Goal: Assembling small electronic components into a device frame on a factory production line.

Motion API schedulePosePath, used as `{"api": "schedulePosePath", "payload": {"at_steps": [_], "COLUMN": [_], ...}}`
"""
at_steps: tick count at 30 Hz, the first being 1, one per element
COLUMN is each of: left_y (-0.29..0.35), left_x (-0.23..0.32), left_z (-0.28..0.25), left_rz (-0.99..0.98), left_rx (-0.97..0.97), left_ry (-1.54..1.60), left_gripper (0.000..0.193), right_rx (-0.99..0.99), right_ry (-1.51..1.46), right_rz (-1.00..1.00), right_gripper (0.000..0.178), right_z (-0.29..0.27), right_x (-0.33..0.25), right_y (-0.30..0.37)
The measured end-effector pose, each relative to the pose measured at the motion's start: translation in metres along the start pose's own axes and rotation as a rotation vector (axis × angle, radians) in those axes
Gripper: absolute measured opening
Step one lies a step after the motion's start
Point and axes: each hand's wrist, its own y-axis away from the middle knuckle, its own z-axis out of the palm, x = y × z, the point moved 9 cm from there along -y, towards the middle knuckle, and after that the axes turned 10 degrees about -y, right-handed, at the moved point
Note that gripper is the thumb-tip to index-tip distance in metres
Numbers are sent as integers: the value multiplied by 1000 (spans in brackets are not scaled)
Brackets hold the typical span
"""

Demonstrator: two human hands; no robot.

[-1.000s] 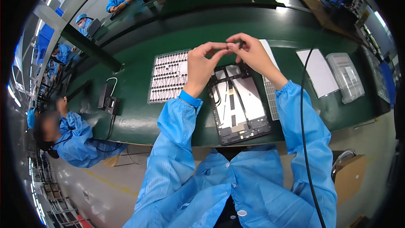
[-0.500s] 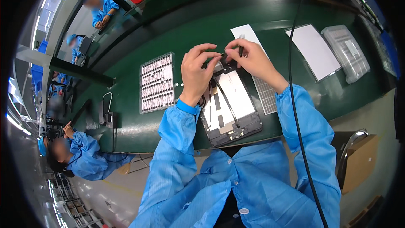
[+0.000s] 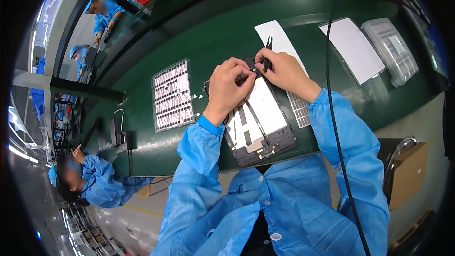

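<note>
An opened tablet-like device (image 3: 269,109), with white panels and a black frame, lies on the green bench in front of me. My left hand (image 3: 230,85) is closed in a pinch over its far end; what the fingertips hold, if anything, is hidden. Black tweezers (image 3: 269,47) sit in my right hand (image 3: 286,72), points upward and away from the device. The right thumb and index finger also press together at the device's far edge, close to the left fingertips. Left of the device is a clear tray (image 3: 171,96) with rows of small round black parts on thin leads.
A white sheet with a grid of labels (image 3: 299,109) lies right of the device. Farther right are a white sheet (image 3: 354,52) and a clear plastic case (image 3: 391,52). A black cable (image 3: 332,114) hangs across my right side. A co-worker (image 3: 97,178) sits at the left.
Both hands have come down onto the device's far end, where before they were raised just above it, holding a small dark piece. The tweezers now point up.
</note>
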Motion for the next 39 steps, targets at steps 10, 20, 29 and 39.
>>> {"api": "schedulePosePath", "payload": {"at_steps": [10, 20, 29, 39], "left_y": [4, 10, 10, 2], "left_x": [34, 8, 13, -4], "left_z": [-3, -11, -2, 11], "left_rz": [289, 133, 145, -21], "left_rx": [37, -53, -73, -56], "left_ry": [-296, -214, -191, -113], "left_gripper": [11, 11, 16, 12], "right_rx": [-68, -173, -165, -124], "right_ry": [-57, 76, 151, 129], "right_rz": [53, 45, -83, -155], "right_gripper": [25, 25, 21, 22], "right_z": [5, 9, 7, 8], "right_x": [7, -9, -16, -19], "right_y": [1, -4, -1, 4]}}
